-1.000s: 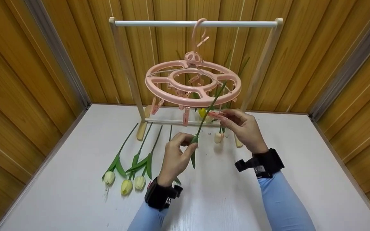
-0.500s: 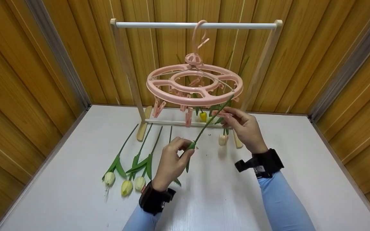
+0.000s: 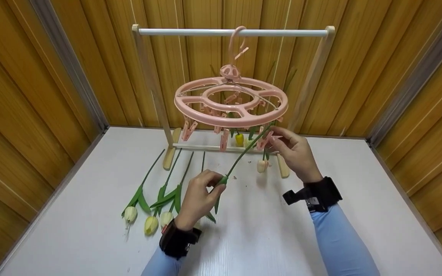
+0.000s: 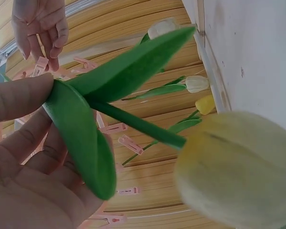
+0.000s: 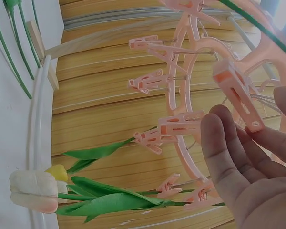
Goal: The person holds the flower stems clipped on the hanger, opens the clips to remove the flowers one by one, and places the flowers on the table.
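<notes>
My left hand [image 3: 200,197] pinches an artificial tulip [image 3: 244,150] just at its leaves, between thumb and fingers. In the left wrist view its pale yellow flower head [image 4: 238,169] hangs large in front. The stem slants up and right, its tip close to the fingers of my right hand [image 3: 296,155]. That hand holds a pink clothes peg [image 5: 238,95] between thumb and fingers, under the front right rim of the round pink peg hanger [image 3: 205,120]. In the head view the stem overlaps the peg. The tulip's flower head is hidden behind the left hand there.
A rack with a white top bar [image 3: 190,32] carries the hanger. More pegs dangle from the ring, such as one peg [image 3: 224,140] at the front. Clipped tulips hang behind, including a white-pink tulip [image 3: 261,166]. Several tulips lie on the table's left, among them a yellow tulip [image 3: 151,225].
My left hand has moved down and left, drawing the stem's tip down from above the ring to near the right fingers. The held peg has turned from nearly level to tilted upward.
</notes>
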`<control>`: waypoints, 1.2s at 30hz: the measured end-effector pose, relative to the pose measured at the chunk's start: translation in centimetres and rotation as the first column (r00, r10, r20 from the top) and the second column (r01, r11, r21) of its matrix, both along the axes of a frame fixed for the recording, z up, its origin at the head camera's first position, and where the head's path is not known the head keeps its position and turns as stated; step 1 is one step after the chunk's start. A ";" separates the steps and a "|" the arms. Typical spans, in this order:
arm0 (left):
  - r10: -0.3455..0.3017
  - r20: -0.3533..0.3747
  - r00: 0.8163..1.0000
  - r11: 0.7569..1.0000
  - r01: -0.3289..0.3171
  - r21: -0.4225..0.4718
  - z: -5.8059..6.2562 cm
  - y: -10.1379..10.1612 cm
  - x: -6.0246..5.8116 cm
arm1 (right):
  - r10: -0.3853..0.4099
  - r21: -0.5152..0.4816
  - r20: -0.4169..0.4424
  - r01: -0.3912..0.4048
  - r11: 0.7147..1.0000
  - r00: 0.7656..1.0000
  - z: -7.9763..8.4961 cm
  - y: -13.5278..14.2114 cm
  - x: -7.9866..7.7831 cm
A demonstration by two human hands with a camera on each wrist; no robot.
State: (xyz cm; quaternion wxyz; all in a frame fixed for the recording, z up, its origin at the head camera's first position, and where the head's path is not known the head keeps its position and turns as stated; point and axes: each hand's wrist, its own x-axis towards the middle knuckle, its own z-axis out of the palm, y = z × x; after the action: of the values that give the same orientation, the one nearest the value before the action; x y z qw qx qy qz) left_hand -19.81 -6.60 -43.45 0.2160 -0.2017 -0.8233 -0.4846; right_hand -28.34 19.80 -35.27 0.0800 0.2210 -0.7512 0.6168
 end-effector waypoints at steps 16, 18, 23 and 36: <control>0.036 0.060 0.998 0.999 -0.036 -0.001 -1.2 -0.7 -0.5 | 0.005 0.001 -0.025 -0.005 1.000 1.000 -0.7 0.9 0.6; 0.043 0.064 0.997 0.999 -0.043 0.002 -1.3 -0.8 -0.6 | -0.003 0.010 -0.024 0.003 1.000 1.000 -1.0 1.0 0.7; 0.057 0.063 0.996 0.998 -0.057 0.001 -1.7 -1.0 -1.2 | -0.010 0.031 0.003 0.010 0.999 1.000 -2.1 1.3 1.2; 0.084 0.163 0.983 0.996 -0.078 -0.043 -0.3 -1.2 -2.6 | -0.021 0.026 0.033 0.020 0.999 0.999 -3.8 1.4 1.5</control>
State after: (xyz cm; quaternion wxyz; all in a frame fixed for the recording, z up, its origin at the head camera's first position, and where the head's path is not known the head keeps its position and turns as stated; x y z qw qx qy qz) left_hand -22.43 -7.83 -43.75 0.1628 -0.1313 -0.8546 -0.4753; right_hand -26.88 21.23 -39.07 0.0712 0.2040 -0.7624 0.6100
